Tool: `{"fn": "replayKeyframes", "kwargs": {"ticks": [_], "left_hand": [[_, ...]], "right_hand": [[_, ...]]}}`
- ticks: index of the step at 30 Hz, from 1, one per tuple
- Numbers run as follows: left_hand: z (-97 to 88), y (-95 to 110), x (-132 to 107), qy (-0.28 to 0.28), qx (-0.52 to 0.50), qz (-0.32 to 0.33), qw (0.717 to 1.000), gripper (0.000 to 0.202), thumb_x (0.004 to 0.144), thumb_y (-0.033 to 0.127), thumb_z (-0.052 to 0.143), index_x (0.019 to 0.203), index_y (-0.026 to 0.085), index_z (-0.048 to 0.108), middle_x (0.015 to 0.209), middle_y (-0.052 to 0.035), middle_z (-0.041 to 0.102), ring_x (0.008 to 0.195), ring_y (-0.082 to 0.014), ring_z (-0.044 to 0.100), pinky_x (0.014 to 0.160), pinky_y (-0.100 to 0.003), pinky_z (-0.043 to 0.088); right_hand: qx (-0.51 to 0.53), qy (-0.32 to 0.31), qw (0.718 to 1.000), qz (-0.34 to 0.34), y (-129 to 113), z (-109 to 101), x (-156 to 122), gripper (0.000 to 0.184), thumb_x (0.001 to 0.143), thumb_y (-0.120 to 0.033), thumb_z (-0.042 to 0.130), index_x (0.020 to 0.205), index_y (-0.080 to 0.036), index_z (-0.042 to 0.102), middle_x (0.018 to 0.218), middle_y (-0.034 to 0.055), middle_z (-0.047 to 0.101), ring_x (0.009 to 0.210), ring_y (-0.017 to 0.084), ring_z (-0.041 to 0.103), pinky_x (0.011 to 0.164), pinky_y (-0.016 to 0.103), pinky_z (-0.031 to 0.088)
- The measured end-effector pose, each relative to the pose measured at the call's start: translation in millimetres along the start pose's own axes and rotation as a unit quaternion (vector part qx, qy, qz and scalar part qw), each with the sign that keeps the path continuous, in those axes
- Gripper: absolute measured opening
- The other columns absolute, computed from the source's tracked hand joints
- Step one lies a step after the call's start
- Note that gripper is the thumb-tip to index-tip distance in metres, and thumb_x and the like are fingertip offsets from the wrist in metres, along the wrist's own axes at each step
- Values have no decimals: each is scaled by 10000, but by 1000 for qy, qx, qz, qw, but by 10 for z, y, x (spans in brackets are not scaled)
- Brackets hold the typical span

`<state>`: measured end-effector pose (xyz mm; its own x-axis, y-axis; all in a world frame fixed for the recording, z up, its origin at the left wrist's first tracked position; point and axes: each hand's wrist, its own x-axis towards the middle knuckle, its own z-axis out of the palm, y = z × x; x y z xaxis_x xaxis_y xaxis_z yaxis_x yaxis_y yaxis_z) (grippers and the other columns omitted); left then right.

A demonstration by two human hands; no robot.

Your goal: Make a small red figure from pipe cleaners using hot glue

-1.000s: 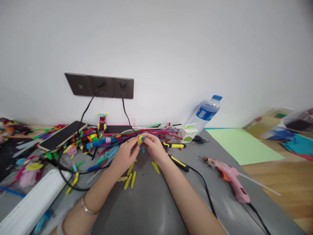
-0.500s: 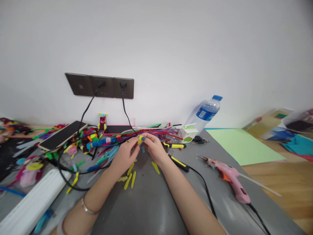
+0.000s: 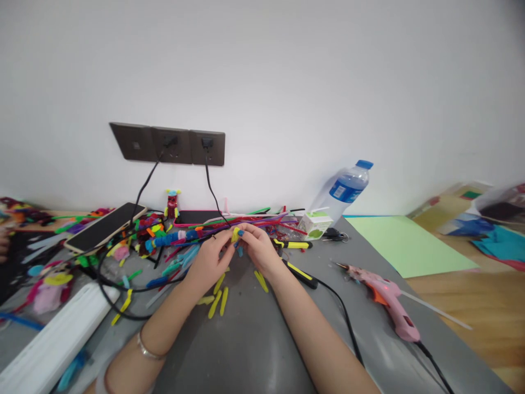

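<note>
My left hand [image 3: 212, 256] and my right hand [image 3: 259, 249] meet above the grey table, fingers closed in a pinch. Between their fingertips is a small yellow piece of pipe cleaner [image 3: 235, 235], partly covered by the fingers; its exact shape is too small to tell. Below my left hand lie several short yellow pipe cleaner pieces [image 3: 223, 301]. Another yellow pair [image 3: 261, 280] rests under my right wrist. Beside my right hand are yellow-and-black tools, one a cutter-like handle [image 3: 293, 244] and one with a cable [image 3: 302, 274].
A pink glue gun [image 3: 389, 301] lies to the right, near light green paper [image 3: 414, 246]. Behind stand a drink carton [image 3: 315, 224] and a leaning bottle [image 3: 348, 186]. Leftward are a phone [image 3: 104, 227], cables, pipe cleaner figures and a white bar [image 3: 61, 339]. Another person's hand [image 3: 3, 243] shows at the left edge.
Another person's hand has come into view at the far left edge. My own hands and the yellow piece stay almost exactly where they were.
</note>
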<state>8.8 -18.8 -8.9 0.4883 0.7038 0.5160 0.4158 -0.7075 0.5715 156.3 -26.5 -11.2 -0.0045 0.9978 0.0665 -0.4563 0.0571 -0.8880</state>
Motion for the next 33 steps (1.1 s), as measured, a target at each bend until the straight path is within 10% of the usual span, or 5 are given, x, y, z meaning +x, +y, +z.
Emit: {"fn": "replayKeyframes", "kwargs": {"ticks": [33], "left_hand": [[7,-4,-1,11,-3,-1,1000,241,917,175,470,1104,179,620,972,-75,713,824,-189,675,768,-298,546]], "right_hand": [[-17,0,1000,-4,0,3,-4,204,667,-375,763,728,-203,672,694,2,635,639,131,540,614,247,451]]}}
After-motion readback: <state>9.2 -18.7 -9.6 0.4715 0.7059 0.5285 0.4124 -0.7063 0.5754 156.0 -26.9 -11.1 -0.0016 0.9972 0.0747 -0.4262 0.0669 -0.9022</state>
